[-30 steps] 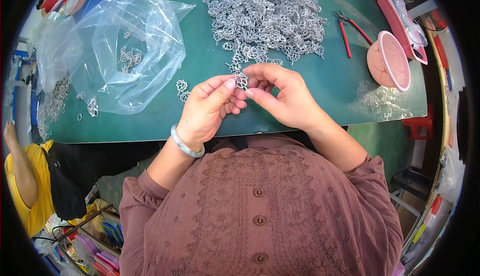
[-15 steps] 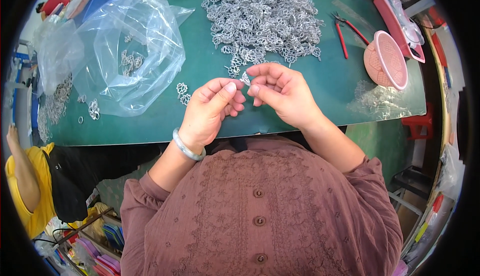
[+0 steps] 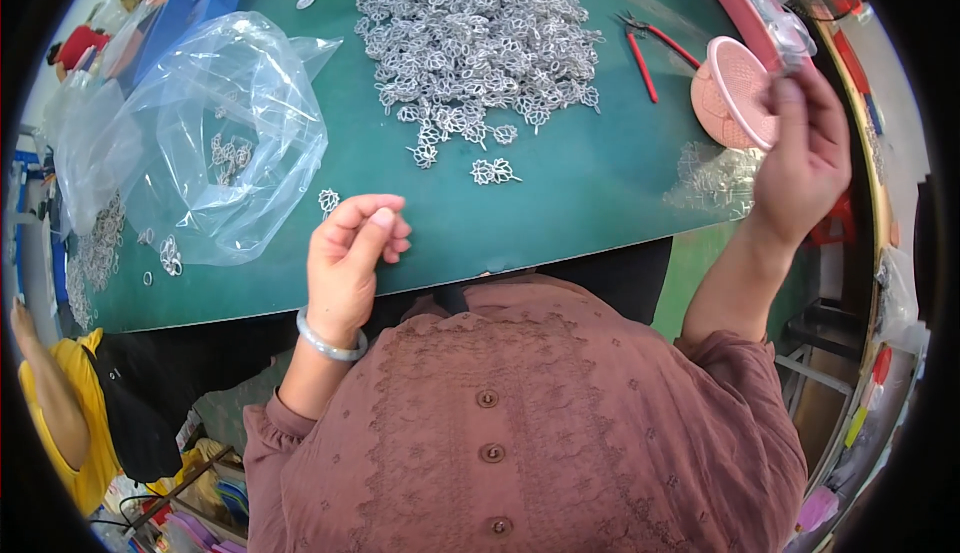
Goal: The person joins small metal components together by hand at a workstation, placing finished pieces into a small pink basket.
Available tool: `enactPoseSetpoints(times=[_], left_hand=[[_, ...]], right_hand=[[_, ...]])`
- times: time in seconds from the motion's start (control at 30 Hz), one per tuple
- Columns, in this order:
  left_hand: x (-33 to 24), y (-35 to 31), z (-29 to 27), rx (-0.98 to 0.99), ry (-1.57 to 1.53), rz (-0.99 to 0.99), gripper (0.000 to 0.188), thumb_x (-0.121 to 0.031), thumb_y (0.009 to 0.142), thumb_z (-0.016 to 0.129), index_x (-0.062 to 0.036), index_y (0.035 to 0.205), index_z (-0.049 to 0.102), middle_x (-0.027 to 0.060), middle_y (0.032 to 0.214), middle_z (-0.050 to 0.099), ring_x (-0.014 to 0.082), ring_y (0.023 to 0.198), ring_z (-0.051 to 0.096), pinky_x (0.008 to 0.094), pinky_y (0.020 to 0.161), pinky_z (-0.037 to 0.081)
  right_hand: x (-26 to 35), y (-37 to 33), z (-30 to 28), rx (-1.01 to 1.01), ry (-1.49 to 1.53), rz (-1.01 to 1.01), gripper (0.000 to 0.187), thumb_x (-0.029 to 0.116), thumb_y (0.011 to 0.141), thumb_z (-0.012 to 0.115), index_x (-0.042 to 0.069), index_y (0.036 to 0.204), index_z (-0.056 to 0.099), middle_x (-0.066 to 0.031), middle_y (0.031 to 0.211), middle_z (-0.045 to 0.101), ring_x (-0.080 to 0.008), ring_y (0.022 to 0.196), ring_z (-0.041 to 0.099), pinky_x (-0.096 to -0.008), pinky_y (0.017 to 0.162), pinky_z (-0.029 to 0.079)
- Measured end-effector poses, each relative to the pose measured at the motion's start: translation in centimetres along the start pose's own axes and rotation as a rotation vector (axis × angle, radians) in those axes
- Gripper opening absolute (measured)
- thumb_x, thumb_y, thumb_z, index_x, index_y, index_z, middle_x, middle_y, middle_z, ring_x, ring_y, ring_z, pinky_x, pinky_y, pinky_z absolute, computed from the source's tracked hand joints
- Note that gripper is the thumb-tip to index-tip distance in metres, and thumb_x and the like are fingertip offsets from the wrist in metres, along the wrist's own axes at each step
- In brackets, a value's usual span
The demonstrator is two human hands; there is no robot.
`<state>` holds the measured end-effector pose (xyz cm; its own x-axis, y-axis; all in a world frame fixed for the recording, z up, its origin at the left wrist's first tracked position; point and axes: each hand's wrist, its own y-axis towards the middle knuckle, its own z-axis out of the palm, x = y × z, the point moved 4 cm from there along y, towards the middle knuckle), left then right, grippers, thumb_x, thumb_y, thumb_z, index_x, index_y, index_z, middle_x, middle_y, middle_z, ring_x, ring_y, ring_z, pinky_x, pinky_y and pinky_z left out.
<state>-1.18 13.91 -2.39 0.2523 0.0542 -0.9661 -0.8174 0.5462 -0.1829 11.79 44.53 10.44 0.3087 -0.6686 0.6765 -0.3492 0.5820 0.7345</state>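
Observation:
My left hand (image 3: 350, 258) is over the table's near edge with its fingers curled and the thumb pressed on the index finger; whatever they may hold is hidden. My right hand (image 3: 805, 158) is raised at the right beside the round pink basket (image 3: 712, 108). Its thumb and fingers come together in a pinch, blurred, with a greyish spot at the tips that I cannot make out. A large heap of silver flower-shaped metal pieces (image 3: 480, 38) covers the table's far middle. A small cluster of metal pieces (image 3: 495, 171) lies apart, in front of the heap.
Red-handled pliers (image 3: 640, 63) lie left of the basket. A pink tray (image 3: 742, 8) with clear plastic stands behind it. At the left, a clear plastic bag (image 3: 235, 133) holds a few metal pieces, with a blue crate (image 3: 200, 13) beyond. A person in yellow (image 3: 60, 403) is at the far left.
My right hand has swung away from my left, out to the right beside the pink basket. My left hand has shifted left and down. The small silver piece between them is no longer visible there.

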Motion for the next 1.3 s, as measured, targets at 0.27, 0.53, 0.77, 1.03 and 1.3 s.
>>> enactPoseSetpoints(times=[0.27,0.53,0.77,1.03,1.3], left_hand=[[0.4,-1.1,-1.2,-0.085,-0.015,0.026,0.014,-0.01,0.087,0.048,-0.0012,0.094,0.057,0.0023,0.074,0.055,0.0076,0.062,0.05,0.0191,0.057,0.04],[0.6,-1.6,-1.2,-0.074,0.014,0.023,0.015,-0.01,0.086,0.049,-0.0007,0.094,0.057,0.0027,0.074,0.056,0.0081,0.063,0.05,0.0191,0.057,0.039],[0.8,-1.9,-0.5,-0.006,0.042,-0.01,0.015,-0.01,0.086,0.051,-0.0007,0.096,0.057,0.0025,0.076,0.058,0.0067,0.065,0.052,0.0178,0.058,0.041],[0.1,-0.1,2.6,0.131,-0.24,-0.253,0.026,-0.017,0.09,0.042,0.0003,0.108,0.049,0.0055,0.079,0.058,0.0113,0.066,0.054,0.0206,0.058,0.042],[0.5,0.3,4.3,0.335,-0.426,-0.313,0.019,-0.012,0.089,0.045,0.0005,0.101,0.052,0.0104,0.084,0.06,0.015,0.071,0.06,0.0239,0.061,0.049]], right_hand=[[-4.9,0.5,-3.3,0.074,-0.985,-0.399,0.018,0.008,0.078,0.056,0.002,0.095,0.06,-0.0095,0.086,0.06,-0.0184,0.074,0.058,-0.0256,0.065,0.046],[-5.4,-8.8,9.5,0.806,-0.273,-0.015,0.016,0.005,0.074,0.058,0.005,0.09,0.06,-0.0103,0.083,0.058,-0.0241,0.072,0.058,-0.0313,0.064,0.046],[-5.5,-10.3,11.8,0.913,-0.309,-0.061,0.008,0.008,0.074,0.057,0.008,0.081,0.061,-0.0083,0.074,0.054,-0.028,0.072,0.054,-0.0351,0.065,0.045],[0.4,-10.0,11.5,1.003,0.121,-0.404,0.019,-0.001,0.067,0.058,0.008,0.084,0.06,-0.0068,0.077,0.054,-0.0254,0.068,0.055,-0.0316,0.057,0.045],[0.4,-11.3,11.3,0.989,0.195,-0.37,0.024,-0.002,0.067,0.058,0.005,0.09,0.057,-0.009,0.084,0.057,-0.0258,0.072,0.056,-0.0319,0.059,0.047]])
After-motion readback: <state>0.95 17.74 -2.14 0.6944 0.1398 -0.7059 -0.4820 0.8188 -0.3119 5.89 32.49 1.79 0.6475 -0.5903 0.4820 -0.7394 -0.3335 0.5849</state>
